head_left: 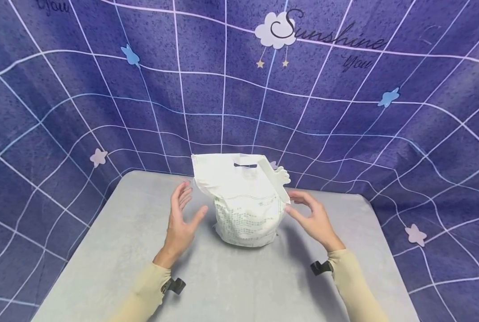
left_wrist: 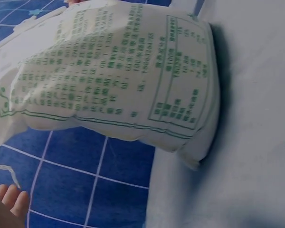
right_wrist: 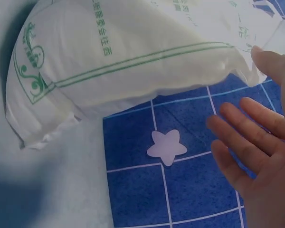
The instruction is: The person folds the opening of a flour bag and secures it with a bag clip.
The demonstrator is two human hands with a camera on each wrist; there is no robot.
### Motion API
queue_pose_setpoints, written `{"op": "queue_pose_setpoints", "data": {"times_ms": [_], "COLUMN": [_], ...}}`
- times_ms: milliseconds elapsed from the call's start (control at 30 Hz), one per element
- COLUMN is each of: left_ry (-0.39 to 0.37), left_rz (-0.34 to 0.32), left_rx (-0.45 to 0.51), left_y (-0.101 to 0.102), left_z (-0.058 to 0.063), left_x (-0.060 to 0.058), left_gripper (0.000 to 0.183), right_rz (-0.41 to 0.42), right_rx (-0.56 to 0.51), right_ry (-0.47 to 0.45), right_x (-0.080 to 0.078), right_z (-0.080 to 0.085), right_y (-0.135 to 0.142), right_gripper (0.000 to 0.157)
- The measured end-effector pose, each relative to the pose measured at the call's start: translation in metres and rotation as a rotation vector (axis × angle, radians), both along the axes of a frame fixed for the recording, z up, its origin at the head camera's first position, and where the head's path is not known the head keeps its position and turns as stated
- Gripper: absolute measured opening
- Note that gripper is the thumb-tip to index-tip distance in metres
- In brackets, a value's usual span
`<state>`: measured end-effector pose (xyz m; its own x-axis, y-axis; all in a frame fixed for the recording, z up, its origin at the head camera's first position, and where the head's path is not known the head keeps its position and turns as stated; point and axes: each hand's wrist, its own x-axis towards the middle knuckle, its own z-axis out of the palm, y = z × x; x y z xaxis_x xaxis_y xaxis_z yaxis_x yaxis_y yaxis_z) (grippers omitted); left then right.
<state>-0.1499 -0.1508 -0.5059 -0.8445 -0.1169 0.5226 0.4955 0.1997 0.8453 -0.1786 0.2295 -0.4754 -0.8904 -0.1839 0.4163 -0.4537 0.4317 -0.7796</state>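
Observation:
A plump white flour-type sack (head_left: 247, 219) with green print stands on the grey table (head_left: 239, 286); its flat top, with a cut-out handle slot, leans over to the left. My left hand (head_left: 182, 221) is left of the sack, fingers spread and apart from it. On the other side, my right hand (head_left: 313, 219) has its thumb by the sack's upper right edge; whether it touches, I cannot tell. In the right wrist view those fingers (right_wrist: 242, 137) are loosely extended with nothing in them. A small white hand-shaped piece (head_left: 281, 175) shows behind the sack's right edge.
A blue-purple curtain (head_left: 207, 103) with grid lines, stars and a cloud surrounds the table at the back and sides. In the left wrist view, a pale thread (left_wrist: 7, 168) is near the left fingertips. Black straps (head_left: 321, 267) sit on both wrists.

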Motion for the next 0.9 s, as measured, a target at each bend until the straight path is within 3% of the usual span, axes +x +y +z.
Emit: {"op": "queue_pose_setpoints", "data": {"times_ms": [233,500,900], "left_ry": [-0.161,-0.227,-0.317], "left_rz": [-0.096,-0.144,-0.219], "left_rx": [-0.068,-0.08,-0.136], "left_y": [0.01,0.025,0.037], "left_z": [-0.012,-0.019,-0.022], "left_x": [0.004,0.002,0.0], "left_gripper": [0.094,0.102,0.099], "right_rz": [-0.009,-0.006,0.092], "right_rx": [-0.009,-0.039,-0.075], "right_ry": [-0.012,-0.109,-0.274], "right_x": [-0.001,0.003,0.003], "right_z": [-0.008,-0.018,-0.033], "right_y": [-0.003,-0.014,-0.028], "right_gripper": [0.045,0.05,0.094]}}
